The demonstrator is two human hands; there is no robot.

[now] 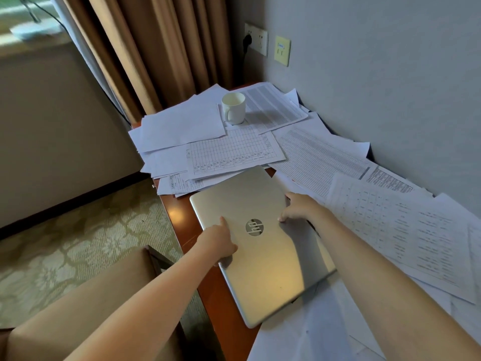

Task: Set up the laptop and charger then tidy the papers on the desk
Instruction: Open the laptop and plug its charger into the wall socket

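Plainly, we see the closed silver laptop (270, 272) lying askew at the near edge of the counter (179, 217), its lid up with the round logo showing, its left part over bare reddish wood and its right part over loose sheets. Our left grip (217, 239) is clamped on the laptop's left edge, forefinger stretched along the lid and thumb pressed on top, while the other fingers are hidden beneath. Our right grip (299, 207) is closed round the opposite edge, thumb on the lid and fingers curled over the rim. Whether the laptop's near right corner is lifted off the sheets we cannot tell. Around it the papers (234, 149) spread in overlapping heaps, many printed with tables, from the far corner along the wall to the near right. A white mug (234, 108) stands upright on the far sheets. Above, on the wall, a socket plate (256, 39) carries a black plug (247, 42), beside a brown curtain (156, 48). A beige chair (78, 308) stands on patterned carpet (78, 217) at the left.
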